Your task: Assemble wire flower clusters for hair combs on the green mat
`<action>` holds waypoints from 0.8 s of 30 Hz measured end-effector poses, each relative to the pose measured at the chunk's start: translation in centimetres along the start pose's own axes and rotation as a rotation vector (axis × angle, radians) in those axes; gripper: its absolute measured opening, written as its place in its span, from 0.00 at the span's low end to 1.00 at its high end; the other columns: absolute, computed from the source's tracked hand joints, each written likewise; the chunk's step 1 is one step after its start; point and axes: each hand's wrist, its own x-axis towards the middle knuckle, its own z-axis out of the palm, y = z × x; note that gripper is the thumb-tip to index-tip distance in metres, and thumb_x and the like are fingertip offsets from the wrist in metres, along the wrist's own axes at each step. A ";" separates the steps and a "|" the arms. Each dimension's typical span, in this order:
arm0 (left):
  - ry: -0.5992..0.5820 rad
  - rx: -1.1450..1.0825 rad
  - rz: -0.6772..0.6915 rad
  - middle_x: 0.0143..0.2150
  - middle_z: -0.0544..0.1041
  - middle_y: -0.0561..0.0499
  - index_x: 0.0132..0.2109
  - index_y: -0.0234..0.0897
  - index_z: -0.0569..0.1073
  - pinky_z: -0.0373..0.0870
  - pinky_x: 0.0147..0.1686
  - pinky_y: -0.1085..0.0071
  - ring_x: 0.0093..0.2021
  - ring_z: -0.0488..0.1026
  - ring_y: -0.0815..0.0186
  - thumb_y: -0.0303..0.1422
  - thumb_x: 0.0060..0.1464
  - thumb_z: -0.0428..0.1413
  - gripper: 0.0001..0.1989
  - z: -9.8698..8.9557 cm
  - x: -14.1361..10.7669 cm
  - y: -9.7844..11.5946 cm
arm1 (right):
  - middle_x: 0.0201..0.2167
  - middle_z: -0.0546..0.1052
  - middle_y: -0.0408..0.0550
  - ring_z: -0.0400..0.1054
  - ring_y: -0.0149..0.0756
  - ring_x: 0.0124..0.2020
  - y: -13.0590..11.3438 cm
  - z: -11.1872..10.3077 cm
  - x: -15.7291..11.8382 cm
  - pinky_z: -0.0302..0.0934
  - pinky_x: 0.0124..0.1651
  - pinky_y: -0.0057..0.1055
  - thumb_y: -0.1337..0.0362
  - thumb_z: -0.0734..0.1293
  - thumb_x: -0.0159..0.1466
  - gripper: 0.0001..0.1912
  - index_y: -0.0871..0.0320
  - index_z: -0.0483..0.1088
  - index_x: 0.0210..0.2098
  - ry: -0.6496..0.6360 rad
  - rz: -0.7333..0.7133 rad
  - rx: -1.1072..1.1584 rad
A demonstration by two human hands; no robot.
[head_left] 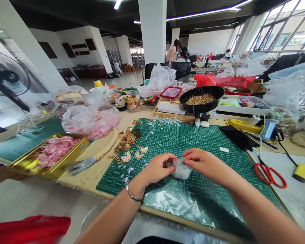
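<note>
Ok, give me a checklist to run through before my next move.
1. Right hand on the small clear plastic bag: ok, fingers at its top.
2. Left hand gripping it firmly: cannot tell.
3. Bag's contents identifiable: not ok, only a whitish mass shows.
4. Red-handled scissors apart from both hands: ok, off to the right.
5. Green gridded cutting mat free of loose pieces: not ok, pastel butterfly-shaped pieces lie on it.

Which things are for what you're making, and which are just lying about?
Seem part of it:
small clear bag, held by left hand and right hand
green mat, underneath

Seem just lying about:
red-handled scissors
pink flowers in gold tray
yellow power strip
</note>
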 end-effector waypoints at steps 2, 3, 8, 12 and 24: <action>-0.010 -0.009 0.016 0.44 0.75 0.49 0.44 0.36 0.71 0.71 0.41 0.70 0.40 0.72 0.69 0.23 0.48 0.55 0.14 0.0 0.1 -0.2 | 0.40 0.75 0.46 0.68 0.38 0.43 -0.9 -0.9 0.6 0.59 0.51 0.37 0.66 0.62 0.59 0.11 0.54 0.76 0.27 -0.109 -0.023 -0.116; -0.012 -0.017 0.019 0.44 0.75 0.49 0.44 0.36 0.71 0.71 0.41 0.70 0.40 0.72 0.69 0.23 0.48 0.55 0.14 0.0 0.1 -0.3 | 0.41 0.75 0.46 0.68 0.38 0.44 -1.2 -1.3 0.9 0.58 0.51 0.37 0.67 0.62 0.59 0.10 0.53 0.76 0.29 -0.177 -0.029 -0.161; -0.023 -0.078 0.015 0.43 0.75 0.48 0.44 0.34 0.72 0.70 0.41 0.70 0.39 0.72 0.68 0.25 0.48 0.56 0.14 -0.1 0.2 -0.4 | 0.46 0.73 0.49 0.66 0.42 0.48 -2.1 -2.0 2.2 0.57 0.52 0.37 0.66 0.64 0.55 0.11 0.54 0.78 0.33 -0.416 -0.021 -0.348; 0.019 -0.068 0.027 0.40 0.76 0.49 0.41 0.33 0.73 0.69 0.42 0.71 0.39 0.72 0.68 0.24 0.47 0.56 0.12 -0.1 0.4 -0.4 | 0.48 0.71 0.48 0.66 0.41 0.48 -2.0 -1.2 2.9 0.56 0.52 0.35 0.65 0.63 0.56 0.12 0.54 0.78 0.35 -0.435 -0.092 -0.359; 0.037 -0.032 0.113 0.35 0.75 0.52 0.35 0.34 0.72 0.66 0.37 0.73 0.36 0.70 0.69 0.20 0.44 0.52 0.10 0.0 0.8 -1.7 | 0.38 0.75 0.49 0.69 0.37 0.39 -2.3 1.4 3.1 0.60 0.46 0.31 0.70 0.65 0.55 0.08 0.57 0.77 0.27 -0.291 -0.181 -0.593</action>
